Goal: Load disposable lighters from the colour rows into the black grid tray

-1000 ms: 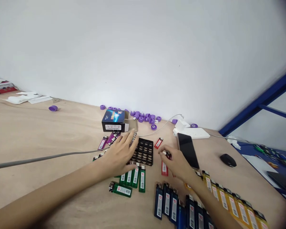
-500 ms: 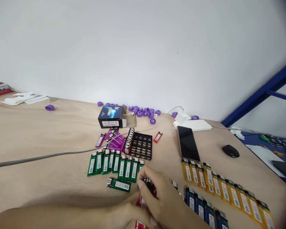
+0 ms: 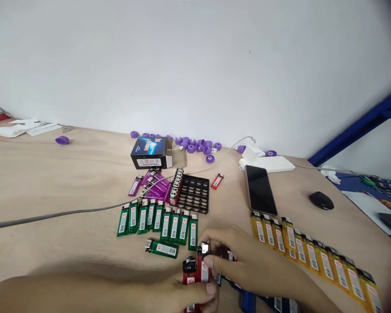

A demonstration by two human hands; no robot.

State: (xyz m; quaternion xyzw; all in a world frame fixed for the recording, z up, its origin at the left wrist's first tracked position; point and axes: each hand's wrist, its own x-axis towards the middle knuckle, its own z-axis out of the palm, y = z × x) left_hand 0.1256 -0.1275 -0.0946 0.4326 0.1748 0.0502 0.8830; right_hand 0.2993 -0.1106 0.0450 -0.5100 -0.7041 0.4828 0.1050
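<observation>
**A:** ok, what's going on at the bottom of the shot?

**B:** The left hand [image 3: 185, 293] and right hand [image 3: 237, 265] are together, low in the middle of the frame, closed around a bunch of glossy red plastic lighters [image 3: 195, 269] with silver metal tops. The right one wraps in from the side, and the left sits lower down. Can't tell how many are in there, since fingers hide part of the bunch.

**A:** what's right next to them?

**B:** Just up and left, a green plastic lighter [image 3: 163, 248] lies on its side, and above it sits a row of green plastic lighters [image 3: 156, 224], side by side. To the right, yellow plastic lighters [image 3: 313, 261] run in a slanted double row, and blue plastic lighters [image 3: 247, 302] are mostly hidden behind the right hand at the bottom edge.

**A:** and further up?

**B:** Mid-frame there's a black plastic grid tray [image 3: 193, 194] with a tight stack of lighters [image 3: 176, 187] along its left edge. A lone red plastic lighter [image 3: 217, 181] sits just right of it, and translucent purple lighters [image 3: 154, 184] lie just left. Past those, on the pale wooden counter [image 3: 52, 174], are a dark blue cardboard box [image 3: 148, 152], purple plastic caps [image 3: 195, 145], a black-screened smartphone [image 3: 260, 190] and a black computer mouse [image 3: 321, 201].
</observation>
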